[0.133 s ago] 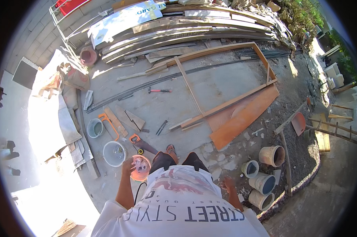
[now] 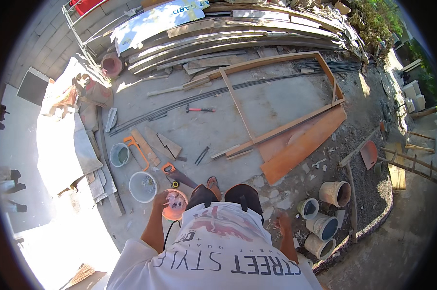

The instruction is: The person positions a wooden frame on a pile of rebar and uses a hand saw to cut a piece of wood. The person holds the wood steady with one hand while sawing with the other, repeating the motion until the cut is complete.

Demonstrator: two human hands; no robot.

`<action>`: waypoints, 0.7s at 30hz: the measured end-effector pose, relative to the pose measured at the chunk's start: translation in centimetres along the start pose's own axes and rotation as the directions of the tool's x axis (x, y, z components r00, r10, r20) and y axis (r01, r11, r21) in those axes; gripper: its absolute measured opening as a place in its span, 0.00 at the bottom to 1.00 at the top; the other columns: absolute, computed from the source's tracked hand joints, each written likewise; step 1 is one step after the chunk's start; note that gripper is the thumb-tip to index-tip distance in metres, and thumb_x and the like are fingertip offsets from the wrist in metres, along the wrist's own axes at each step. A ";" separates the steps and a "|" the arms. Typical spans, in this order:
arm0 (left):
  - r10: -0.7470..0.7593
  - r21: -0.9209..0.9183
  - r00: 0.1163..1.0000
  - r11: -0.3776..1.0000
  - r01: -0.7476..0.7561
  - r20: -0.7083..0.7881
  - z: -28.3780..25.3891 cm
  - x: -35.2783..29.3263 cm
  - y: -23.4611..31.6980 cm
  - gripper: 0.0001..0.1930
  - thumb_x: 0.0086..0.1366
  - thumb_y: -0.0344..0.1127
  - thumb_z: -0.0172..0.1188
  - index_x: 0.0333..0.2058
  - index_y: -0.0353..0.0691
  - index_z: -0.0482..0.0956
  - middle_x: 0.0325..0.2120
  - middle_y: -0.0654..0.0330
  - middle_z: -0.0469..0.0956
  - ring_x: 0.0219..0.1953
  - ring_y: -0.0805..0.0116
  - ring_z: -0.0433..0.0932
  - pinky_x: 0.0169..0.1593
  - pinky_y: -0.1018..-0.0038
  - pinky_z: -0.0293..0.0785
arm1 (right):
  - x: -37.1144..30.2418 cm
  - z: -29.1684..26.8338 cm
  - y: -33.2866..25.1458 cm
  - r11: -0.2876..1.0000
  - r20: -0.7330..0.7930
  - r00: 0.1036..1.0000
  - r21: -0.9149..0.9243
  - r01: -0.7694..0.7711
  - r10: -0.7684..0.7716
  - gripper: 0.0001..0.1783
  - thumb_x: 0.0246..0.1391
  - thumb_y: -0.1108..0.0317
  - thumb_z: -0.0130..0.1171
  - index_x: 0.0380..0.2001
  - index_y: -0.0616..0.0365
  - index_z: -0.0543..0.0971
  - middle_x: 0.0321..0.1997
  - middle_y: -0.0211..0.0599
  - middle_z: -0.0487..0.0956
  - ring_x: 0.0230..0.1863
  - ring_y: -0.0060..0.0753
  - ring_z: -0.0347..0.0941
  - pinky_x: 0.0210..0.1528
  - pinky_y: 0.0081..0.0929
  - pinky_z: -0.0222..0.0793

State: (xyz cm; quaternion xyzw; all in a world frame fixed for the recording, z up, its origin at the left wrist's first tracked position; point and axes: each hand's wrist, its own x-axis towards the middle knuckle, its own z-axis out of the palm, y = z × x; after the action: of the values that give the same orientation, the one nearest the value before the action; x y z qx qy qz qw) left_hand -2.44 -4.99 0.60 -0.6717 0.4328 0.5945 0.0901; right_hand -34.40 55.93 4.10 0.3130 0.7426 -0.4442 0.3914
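Observation:
My left hand (image 2: 161, 199) hangs beside an orange bucket (image 2: 176, 212) that holds pale, crumpled-looking pieces. Its fingers look loosely apart near the rim, and I see nothing in them; whether they touch the bucket is unclear. My right hand (image 2: 284, 222) hangs on the other side of my body, fingers slightly spread and holding nothing visible. It is nearest a group of buckets. Just ahead of my left hand lie a handsaw (image 2: 180, 177) with an orange handle, a tape measure (image 2: 175, 184) and a whitish tub (image 2: 143, 187).
A wooden frame (image 2: 276, 134) lies ahead with an orange board (image 2: 303, 147) against it. A hammer (image 2: 200, 109), an orange hacksaw (image 2: 137, 152), pincers (image 2: 202, 155) and long thin rods (image 2: 180, 102) are on the concrete. Stacked planks (image 2: 204, 42) line the back. A grey bucket (image 2: 321, 226) stands right.
The scene has shifted slightly to the right in the picture as my head turns a little. Both hands stay hanging in about the same places; nothing is picked up or put down.

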 end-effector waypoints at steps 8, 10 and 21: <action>0.011 -0.074 1.000 0.997 -0.012 -0.021 1.3 2.3 4.1 0.30 0.71 0.53 0.65 0.65 0.44 0.75 0.65 0.56 0.73 0.59 0.50 0.79 0.54 0.49 0.77 | 1.2 5.8 -2.6 0.992 0.146 0.989 -0.123 -0.022 0.040 0.28 0.73 0.52 0.57 0.67 0.58 0.74 0.46 0.43 0.84 0.36 0.37 0.85 0.35 0.39 0.81; 0.024 -0.119 0.999 0.992 -0.028 -0.038 2.2 2.0 6.0 0.30 0.71 0.52 0.65 0.66 0.44 0.74 0.66 0.56 0.73 0.60 0.48 0.78 0.55 0.48 0.77 | 4.5 5.7 -1.3 0.993 0.173 0.985 -0.112 0.046 -0.026 0.27 0.72 0.52 0.57 0.65 0.59 0.77 0.46 0.44 0.85 0.37 0.39 0.85 0.37 0.42 0.80; -0.076 -0.185 0.994 0.981 0.061 -0.076 4.5 -2.1 4.8 0.24 0.69 0.48 0.65 0.55 0.38 0.77 0.53 0.57 0.75 0.49 0.52 0.80 0.41 0.55 0.77 | 15.1 3.8 -15.5 1.000 0.100 0.995 -0.013 0.015 -0.013 0.29 0.70 0.47 0.59 0.64 0.56 0.74 0.45 0.40 0.83 0.36 0.33 0.83 0.37 0.36 0.79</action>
State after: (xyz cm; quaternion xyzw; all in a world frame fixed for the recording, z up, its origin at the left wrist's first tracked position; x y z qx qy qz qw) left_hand -8.83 -4.02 3.10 -0.7157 0.3563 0.5999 0.0305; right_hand -53.30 47.92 -3.58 0.2823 0.7274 -0.4569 0.4272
